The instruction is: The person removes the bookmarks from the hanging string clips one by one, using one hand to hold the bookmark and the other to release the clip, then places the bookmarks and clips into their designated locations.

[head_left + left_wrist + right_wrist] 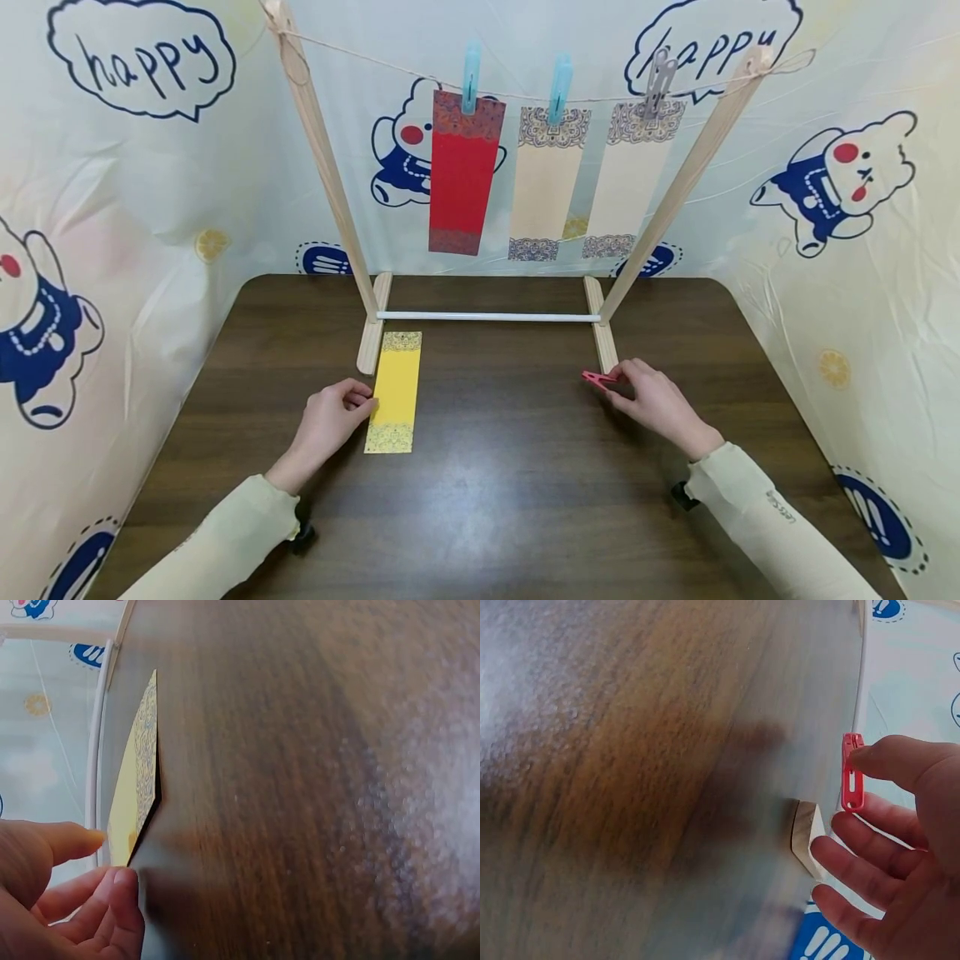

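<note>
A yellow paper strip (396,392) with patterned ends is at the table's left, its long side toward the left hand (333,421). That hand pinches the strip's left edge, thumb over the face and fingertips at the border in the left wrist view, where the strip (135,787) looks tilted against the table. The right hand (660,404) holds a pink-red clothespin (598,379) between thumb and index finger, beside the rack's right foot. In the right wrist view the clothespin (853,772) stands upright under the thumb, the other fingers spread below.
A wooden rack carries a string (375,60) between two slanted posts. From it hang a red strip (459,183) and a beige strip (547,192) on blue clothespins, and a pale strip (630,183) on a grey clothespin (660,82). A white rod (487,317) joins the feet.
</note>
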### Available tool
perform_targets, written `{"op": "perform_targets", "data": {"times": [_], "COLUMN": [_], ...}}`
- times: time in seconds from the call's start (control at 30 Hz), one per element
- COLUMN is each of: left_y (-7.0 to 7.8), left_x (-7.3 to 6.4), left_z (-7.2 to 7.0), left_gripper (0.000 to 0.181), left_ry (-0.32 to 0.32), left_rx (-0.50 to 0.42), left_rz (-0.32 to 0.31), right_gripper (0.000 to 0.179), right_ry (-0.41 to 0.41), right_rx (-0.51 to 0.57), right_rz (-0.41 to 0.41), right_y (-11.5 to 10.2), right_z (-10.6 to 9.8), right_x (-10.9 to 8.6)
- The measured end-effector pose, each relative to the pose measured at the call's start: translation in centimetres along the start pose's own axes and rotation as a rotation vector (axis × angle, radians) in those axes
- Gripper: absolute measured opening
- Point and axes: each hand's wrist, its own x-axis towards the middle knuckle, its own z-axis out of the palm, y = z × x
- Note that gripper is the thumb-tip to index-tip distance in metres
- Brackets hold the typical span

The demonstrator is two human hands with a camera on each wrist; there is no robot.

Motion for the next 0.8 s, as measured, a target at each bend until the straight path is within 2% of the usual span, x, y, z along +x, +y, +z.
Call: {"op": "perform_targets", "data": {"times": [0.1,0.27,0.37,0.57,0.8], "left_y": [0.1,0.2,0.1,0.2,0.2], "left_x": [-0.1,-0.4,-0.6,-0.7,-0.7], "left_z": [0.2,0.7,0.9,1.1,1.2], "left_gripper": [0.019,0.024,0.029,0.037,0.035], "left_ry": [0.050,0.148,0.186,0.236,0.291], "left_rx": [0.017,0.071,0.121,0.239,0.316], "left_rz": [0.073,0.229,0.300,0.404,0.496], "right_gripper": [0.027,0.025,0.024,0.023,0.023], "right_ry": [0.005,-0.003,-0.007,-0.016,-0.049], "right_rx": [-0.008,-0.010,-0.011,-0.013,-0.011], "right_rz": [0.002,0.012,0.018,0.046,0.067], "right_y": [0.0,0.1,0.2,0.4,0.4], "right_z": [0.0,0.2,0.4,0.6,0.8], "right_x": [0.0,0.0,0.0,0.2,0.3]}}
